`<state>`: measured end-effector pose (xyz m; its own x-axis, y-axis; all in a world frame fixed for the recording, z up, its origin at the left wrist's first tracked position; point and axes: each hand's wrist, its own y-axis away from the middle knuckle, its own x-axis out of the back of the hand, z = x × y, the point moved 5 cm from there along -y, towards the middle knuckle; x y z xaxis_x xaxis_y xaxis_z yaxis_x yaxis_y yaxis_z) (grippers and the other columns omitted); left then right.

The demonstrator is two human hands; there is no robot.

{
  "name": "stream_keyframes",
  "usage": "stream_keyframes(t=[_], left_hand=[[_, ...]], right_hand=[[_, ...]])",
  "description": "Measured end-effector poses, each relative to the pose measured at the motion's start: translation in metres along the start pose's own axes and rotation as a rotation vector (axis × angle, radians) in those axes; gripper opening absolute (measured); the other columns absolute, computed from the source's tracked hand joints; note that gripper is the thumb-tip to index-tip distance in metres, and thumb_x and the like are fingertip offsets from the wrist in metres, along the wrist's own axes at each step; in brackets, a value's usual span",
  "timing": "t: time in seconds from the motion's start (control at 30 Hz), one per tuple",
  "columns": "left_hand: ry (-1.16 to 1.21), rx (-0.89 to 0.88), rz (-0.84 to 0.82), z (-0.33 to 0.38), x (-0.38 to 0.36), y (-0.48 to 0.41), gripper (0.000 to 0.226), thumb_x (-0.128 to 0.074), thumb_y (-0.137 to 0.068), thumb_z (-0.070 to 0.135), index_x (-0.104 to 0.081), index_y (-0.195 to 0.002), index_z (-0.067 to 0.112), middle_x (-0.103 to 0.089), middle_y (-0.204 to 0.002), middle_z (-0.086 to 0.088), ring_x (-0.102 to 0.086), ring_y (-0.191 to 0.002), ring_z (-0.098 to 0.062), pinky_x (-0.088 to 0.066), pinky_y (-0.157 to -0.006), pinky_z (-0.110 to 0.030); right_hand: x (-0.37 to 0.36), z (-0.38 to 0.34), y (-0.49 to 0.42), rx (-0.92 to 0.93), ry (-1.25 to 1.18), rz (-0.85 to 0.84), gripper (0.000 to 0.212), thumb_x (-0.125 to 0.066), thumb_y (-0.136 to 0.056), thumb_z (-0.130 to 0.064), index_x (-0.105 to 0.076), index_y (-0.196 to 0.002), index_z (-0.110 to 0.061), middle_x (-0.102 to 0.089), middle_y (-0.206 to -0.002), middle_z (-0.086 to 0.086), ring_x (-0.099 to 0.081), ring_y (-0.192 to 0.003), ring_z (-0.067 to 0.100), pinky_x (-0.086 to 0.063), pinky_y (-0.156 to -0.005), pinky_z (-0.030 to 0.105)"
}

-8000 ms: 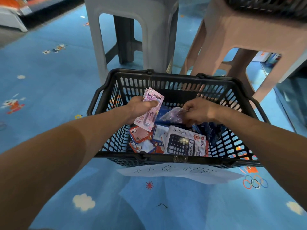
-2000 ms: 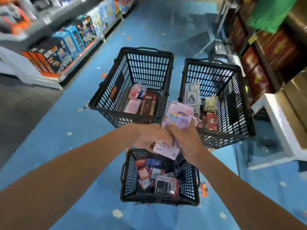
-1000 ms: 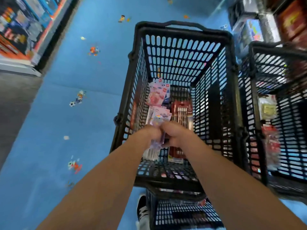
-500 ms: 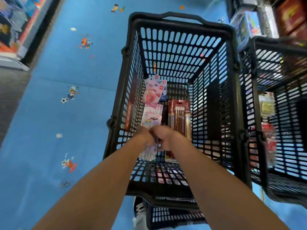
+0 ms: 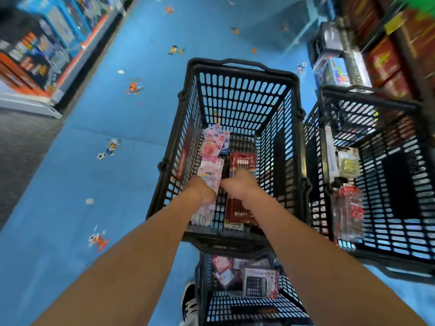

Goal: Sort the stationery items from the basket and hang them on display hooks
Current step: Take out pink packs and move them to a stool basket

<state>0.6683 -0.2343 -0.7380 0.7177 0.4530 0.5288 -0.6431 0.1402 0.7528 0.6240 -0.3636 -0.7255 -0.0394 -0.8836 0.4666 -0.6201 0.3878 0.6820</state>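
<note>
Both my hands are down inside the middle black basket [image 5: 235, 64]. My left hand [image 5: 202, 190] grips a stack of pink stationery packets [image 5: 210, 171] low along the basket's left wall. My right hand [image 5: 239, 184] is curled beside it, and its fingertips pinch the packets' right edge. A red pencil pack [image 5: 242, 161] lies under my right hand. Another pink packet [image 5: 211, 144] lies further back in the basket. The source basket [image 5: 200, 290] sits below my arms and holds a calculator pack [image 5: 256, 282] and other packets.
A second black basket [image 5: 367, 92] stands to the right with several packets along its left side. Shelves of boxed goods [image 5: 35, 55] line the left aisle, and more stock [image 5: 388, 55] is stacked at the right. My shoe [image 5: 188, 300] is on the blue floor by the near basket.
I carried the pink packets from the source basket to the middle basket and lowered them in. In the last half second my hands moved slightly apart inside it.
</note>
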Motion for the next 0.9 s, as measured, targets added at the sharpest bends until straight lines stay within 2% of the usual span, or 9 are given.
stream_keyframes(t=[0.13, 0.3, 0.37, 0.43, 0.5, 0.57, 0.67, 0.8, 0.9], left_hand=[[-0.020, -0.026, 0.018, 0.009, 0.003, 0.041, 0.072, -0.070, -0.094, 0.017, -0.034, -0.152, -0.004, -0.056, -0.136, -0.017, -0.058, -0.125, -0.031, -0.053, -0.092, -0.036], [-0.017, -0.137, 0.156, 0.027, 0.008, 0.115, 0.062, -0.073, -0.091, 0.014, -0.040, -0.141, -0.002, -0.057, -0.116, -0.013, -0.053, -0.099, -0.025, -0.049, -0.081, -0.036], [0.005, -0.203, 0.178, 0.034, 0.006, 0.150, 0.054, -0.075, -0.090, 0.015, -0.045, -0.134, 0.002, -0.055, -0.102, -0.005, -0.053, -0.090, -0.020, -0.046, -0.077, -0.035], [0.076, -0.225, 0.091, 0.040, -0.005, 0.185, 0.047, -0.076, -0.091, 0.016, -0.050, -0.130, 0.010, -0.043, -0.094, 0.004, -0.051, -0.078, -0.021, -0.040, -0.066, -0.032], [0.035, -0.262, -0.035, 0.049, -0.021, 0.217, 0.028, -0.072, -0.094, 0.012, -0.062, -0.120, 0.009, -0.063, -0.103, -0.032, -0.051, -0.061, -0.019, -0.037, -0.057, -0.028], [-0.073, -0.299, -0.163, 0.057, -0.040, 0.241, 0.007, -0.068, -0.097, 0.011, -0.069, -0.100, 0.005, -0.066, -0.081, -0.020, -0.060, -0.058, -0.015, -0.044, -0.057, -0.027], [-0.241, -0.274, -0.303, 0.056, -0.073, 0.253, 0.018, -0.069, -0.098, 0.016, -0.073, -0.107, 0.000, -0.076, -0.093, -0.019, -0.074, -0.075, -0.014, -0.057, -0.069, -0.028], [-0.522, -0.189, -0.489, 0.017, -0.148, 0.226, 0.016, -0.069, -0.099, 0.025, -0.073, -0.102, 0.010, -0.078, -0.084, 0.005, -0.077, -0.084, -0.009, -0.056, -0.064, -0.024], [-0.636, -0.247, -0.431, -0.026, -0.213, 0.172, 0.019, -0.074, -0.091, 0.024, -0.074, -0.092, 0.005, -0.067, -0.068, 0.004, -0.064, -0.068, -0.016, -0.045, -0.063, -0.025]], right_hand=[[0.028, -0.001, 0.043, 0.164, 0.035, 0.051, 0.034, -0.076, -0.082, -0.026, -0.061, -0.110, -0.012, -0.068, -0.102, 0.005, -0.067, -0.101, 0.028, -0.055, -0.083, 0.035], [0.059, 0.014, 0.107, 0.347, -0.056, 0.045, 0.041, -0.078, -0.084, -0.017, -0.057, -0.118, -0.009, -0.069, -0.112, 0.014, -0.067, -0.103, 0.035, -0.055, -0.093, 0.055], [0.078, 0.023, 0.137, 0.442, -0.085, 0.098, 0.041, -0.080, -0.086, -0.021, -0.058, -0.119, -0.011, -0.069, -0.108, 0.008, -0.068, -0.099, 0.029, -0.056, -0.089, 0.049], [0.098, 0.036, 0.172, 0.576, -0.021, 0.161, 0.038, -0.080, -0.087, -0.029, -0.058, -0.116, -0.019, -0.066, -0.097, -0.007, -0.064, -0.084, 0.006, -0.055, -0.077, 0.031], [0.114, 0.054, 0.205, 0.689, -0.005, 0.137, 0.028, -0.079, -0.087, -0.026, -0.058, -0.105, -0.021, -0.063, -0.087, -0.010, -0.058, -0.072, -0.001, -0.049, -0.066, 0.026], [0.124, 0.079, 0.227, 0.738, 0.052, 0.094, 0.024, -0.079, -0.087, -0.027, -0.058, -0.098, -0.021, -0.063, -0.081, -0.005, -0.057, -0.068, 0.005, -0.047, -0.063, 0.029], [0.124, 0.127, 0.237, 0.695, 0.153, 0.013, 0.024, -0.080, -0.086, -0.031, -0.059, -0.094, -0.023, -0.064, -0.076, -0.003, -0.059, -0.067, 0.013, -0.047, -0.060, 0.029], [0.095, 0.219, 0.206, 0.506, 0.246, -0.065, 0.019, -0.077, -0.089, -0.025, -0.061, -0.100, -0.024, -0.067, -0.082, -0.005, -0.061, -0.070, 0.005, -0.046, -0.062, 0.014], [0.055, 0.303, 0.156, 0.345, 0.283, -0.110, 0.023, -0.070, -0.092, -0.016, -0.061, -0.112, -0.013, -0.070, -0.095, 0.006, -0.068, -0.088, 0.024, -0.056, -0.081, 0.033]])
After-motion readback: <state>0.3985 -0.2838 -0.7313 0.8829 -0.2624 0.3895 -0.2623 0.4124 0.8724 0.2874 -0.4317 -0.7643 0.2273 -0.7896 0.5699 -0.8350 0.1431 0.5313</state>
